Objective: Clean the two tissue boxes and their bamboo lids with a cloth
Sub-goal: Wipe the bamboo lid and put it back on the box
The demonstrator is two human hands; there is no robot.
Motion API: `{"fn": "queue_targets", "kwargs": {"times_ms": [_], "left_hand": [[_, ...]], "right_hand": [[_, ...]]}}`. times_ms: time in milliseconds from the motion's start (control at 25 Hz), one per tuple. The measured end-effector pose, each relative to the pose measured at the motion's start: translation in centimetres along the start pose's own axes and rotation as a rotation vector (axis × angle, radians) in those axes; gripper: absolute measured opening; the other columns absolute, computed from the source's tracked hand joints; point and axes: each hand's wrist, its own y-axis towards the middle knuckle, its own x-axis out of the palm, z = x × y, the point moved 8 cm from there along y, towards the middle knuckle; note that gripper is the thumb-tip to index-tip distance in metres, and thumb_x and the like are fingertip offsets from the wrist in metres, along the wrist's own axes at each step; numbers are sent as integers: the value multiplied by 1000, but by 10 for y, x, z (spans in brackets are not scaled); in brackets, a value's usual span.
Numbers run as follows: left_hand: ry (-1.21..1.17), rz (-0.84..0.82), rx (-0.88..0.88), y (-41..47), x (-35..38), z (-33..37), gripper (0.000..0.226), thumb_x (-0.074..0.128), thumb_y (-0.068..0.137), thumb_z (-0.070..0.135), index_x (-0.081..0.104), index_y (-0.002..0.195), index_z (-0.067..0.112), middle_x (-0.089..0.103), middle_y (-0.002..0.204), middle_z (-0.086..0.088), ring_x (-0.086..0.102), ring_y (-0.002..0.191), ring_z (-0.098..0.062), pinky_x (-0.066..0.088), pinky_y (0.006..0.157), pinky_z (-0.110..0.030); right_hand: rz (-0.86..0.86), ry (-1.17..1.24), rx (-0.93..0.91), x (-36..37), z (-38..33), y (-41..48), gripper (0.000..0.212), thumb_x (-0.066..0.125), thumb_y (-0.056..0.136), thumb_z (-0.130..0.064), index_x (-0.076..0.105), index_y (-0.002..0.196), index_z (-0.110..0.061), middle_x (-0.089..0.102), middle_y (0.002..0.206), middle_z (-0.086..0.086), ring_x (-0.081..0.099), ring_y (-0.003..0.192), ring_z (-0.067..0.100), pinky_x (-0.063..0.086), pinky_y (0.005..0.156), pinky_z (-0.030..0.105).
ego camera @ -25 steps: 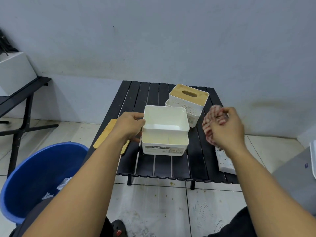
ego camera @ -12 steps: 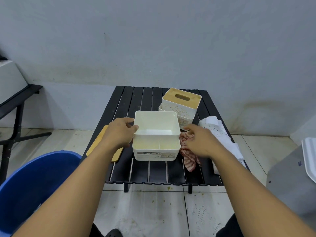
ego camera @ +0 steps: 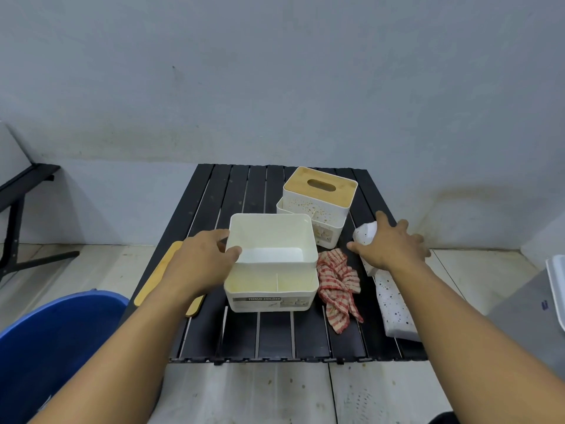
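Gripping the tissue box (ego camera: 275,231), left hand (ego camera: 201,264) half-hides bamboo lid (ego camera: 157,272); right hand (ego camera: 391,246) lies spread.

Our black slatted table (ego camera: 275,341)
We see an open box (ego camera: 272,289), lidded box (ego camera: 308,209) behind, loose lid (ego camera: 159,270) at left edge, cloth (ego camera: 336,280), white pack (ego camera: 394,310) along right edge.
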Motion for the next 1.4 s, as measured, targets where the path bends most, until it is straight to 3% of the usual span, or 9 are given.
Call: {"fn": "queue_targets", "kwargs": {"times_ms": [80,200,320,600,760,880,1080,1200,1400], "left_hand": [[33,2,7,0,0,2,27,55,100,36,68,123,34,68,94,12,60,75,-12,46,61,-30],[37,2,9,-2,0,4,32,55,100,35,65,130,32,69,101,12,64,90,-15,47,68,-32],[36,1,18,-6,-2,5,30,54,100,35,65,128,33,66,96,13,62,85,-14,46,65,-31],[25,4,7,-13,-6,8,35,55,102,32,63,136,25,65,102,10,62,100,-20,53,85,-36],[33,-3,0,-13,-6,8,35,56,101,30,63,135,27,71,110,6,65,103,-22,57,91,-43],[38,-8,0,-14,-5,9,35,56,100,29,63,134,26,73,113,4,66,102,-22,58,91,-44],[49,-4,-4,-17,-5,9,37,58,99,31,64,135,26,72,114,3,65,103,-22,57,90,-42],[37,-13,-20,-17,-4,6,39,59,98,33,62,137,29,72,115,4,66,102,-22,58,91,-42],[50,-35,-24,-16,-1,5,32,57,94,33,67,124,31,74,104,6,69,94,-22,60,84,-45]], "right_hand": [[-71,5,17,14,5,6,106,68,72,-77,13,154,-40,32,155,18,43,133,50,46,100,65],[-67,19,-8,21,5,10,95,73,76,-57,20,152,-40,42,145,15,52,124,43,53,92,58],[-14,47,-41,16,2,5,84,70,81,-45,24,151,-40,42,143,14,51,122,43,53,91,53],[310,274,-169,-48,-11,-22,78,66,88,-44,27,155,-32,43,144,15,46,123,44,46,94,52],[488,499,-418,-76,-29,-52,77,71,87,-36,34,154,-28,43,151,8,44,131,37,44,101,49],[475,571,-662,-77,-61,-77,76,73,85,-29,37,152,-30,42,154,5,41,136,32,42,109,52],[456,336,-1042,-50,-138,-121,69,58,82,-36,41,149,-30,41,157,4,36,144,34,33,114,60],[374,278,-1070,-33,-159,-127,67,49,81,-39,40,147,-36,37,160,-3,29,150,31,31,117,58],[246,341,-1016,-16,-157,-114,68,43,78,-41,43,146,-36,39,158,-8,26,150,25,32,118,55]]}}
